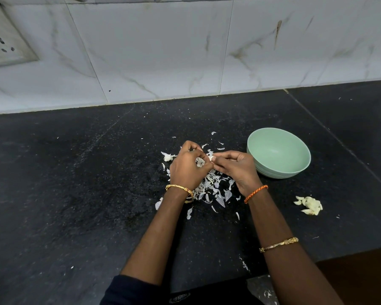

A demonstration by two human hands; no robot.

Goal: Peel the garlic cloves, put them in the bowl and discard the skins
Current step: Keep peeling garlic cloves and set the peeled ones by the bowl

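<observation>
My left hand (186,167) and my right hand (235,167) meet above the black counter, both curled round a garlic clove (200,161) with papery skin; my right fingertips pinch its skin near the clove's tip. A heap of white skins (213,188) lies on the counter under and between my wrists. A pale green bowl (295,170) stands just right of my right hand, and its inside looks bare. A small pile of peeled cloves (310,205) lies on the counter to the right, below the bowl. Another unpeeled piece (168,157) sits left of my left hand.
The black stone counter (75,183) runs back to a white marble-tiled wall (185,51) with a socket plate (5,40) at the upper left. The counter's front edge drops off at the lower right. Stray skin flakes dot the surface.
</observation>
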